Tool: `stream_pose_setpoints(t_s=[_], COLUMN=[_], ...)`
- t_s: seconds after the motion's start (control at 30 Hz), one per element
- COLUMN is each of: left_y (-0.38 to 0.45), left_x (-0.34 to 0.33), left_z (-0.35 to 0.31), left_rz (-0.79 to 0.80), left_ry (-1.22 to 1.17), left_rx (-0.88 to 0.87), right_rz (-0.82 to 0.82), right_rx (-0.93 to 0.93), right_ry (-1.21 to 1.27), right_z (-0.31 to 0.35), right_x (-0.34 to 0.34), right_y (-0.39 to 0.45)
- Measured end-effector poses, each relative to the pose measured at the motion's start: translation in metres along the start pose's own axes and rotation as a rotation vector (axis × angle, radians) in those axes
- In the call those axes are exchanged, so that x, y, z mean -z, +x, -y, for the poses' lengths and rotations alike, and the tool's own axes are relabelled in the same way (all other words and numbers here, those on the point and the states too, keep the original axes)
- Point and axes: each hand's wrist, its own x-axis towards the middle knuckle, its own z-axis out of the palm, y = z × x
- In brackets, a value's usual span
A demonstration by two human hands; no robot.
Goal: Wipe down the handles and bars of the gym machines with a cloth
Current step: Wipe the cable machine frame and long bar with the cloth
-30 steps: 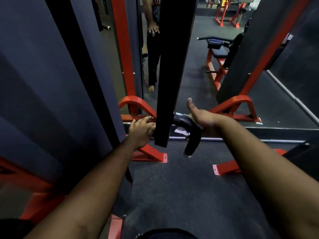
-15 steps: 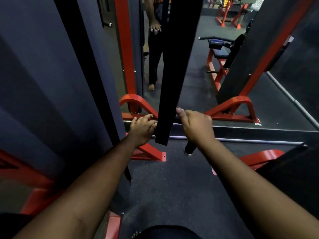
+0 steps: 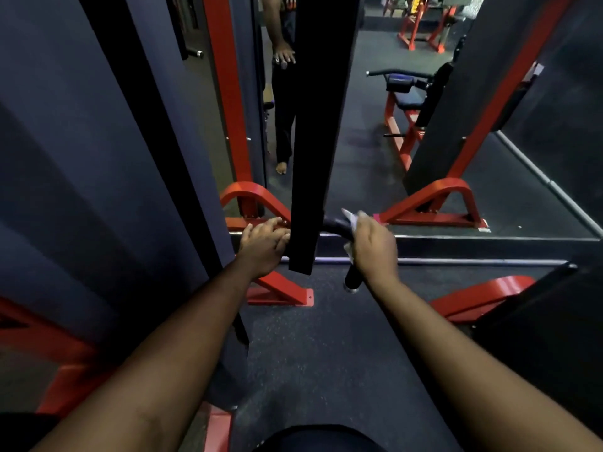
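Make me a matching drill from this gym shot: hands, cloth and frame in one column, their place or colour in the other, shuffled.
1. left hand
2. right hand
3. cloth
4. machine base

a. red
b. white, pressed against the black handle
c. grips the bar left of the black upright
d. wraps the cloth round the handle

Pairs: 1-c, 2-d, 3-b, 4-a

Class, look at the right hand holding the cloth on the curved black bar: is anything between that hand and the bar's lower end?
Nothing visible. The right hand presses the white cloth against the curved black bar, whose lower end is exposed.
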Motion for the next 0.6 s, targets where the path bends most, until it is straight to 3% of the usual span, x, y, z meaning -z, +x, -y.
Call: stream_pose_setpoints(t_s=[0.1,0.2,0.23,0.33,0.43,0.5,0.6], left_y=[0.002,0.002,0.002,0.003,0.002,0.001,0.004], left_x=[-0.001,0.003,0.005,0.0,0.0,-0.001,-0.003], left_z=[0.0,0.003,0.003,-0.001,0.0,0.004,0.004], left_rz=[0.016,0.009,0.006,0.01,0.003,-0.001,0.013], left_ry=[0.016,0.048,0.056,0.071,0.073,0.078,0.085], left_rx=[0.006,0.017,0.02,0.011,0.027,0.033,0.032], right_rz=[0.033,-0.085,-0.081,0.002,0.123,0.086,0.026], right_rx=[0.098,0.195,0.155,-0.283,-0.523,-0.611,-0.488], right_ry=[-0.15,0.004,0.126,0.571,0.756,0.791,0.746], right_z=[0.026,0.004,-0.014,-0.048,-0.046,-0.036,-0.024], right_x=[-0.001,-0.008,-0.012,-0.025,-0.028,-0.02,-0.013], right_y=[0.017,0.003,-0.003,-0.027,-0.039,-0.028,0.0])
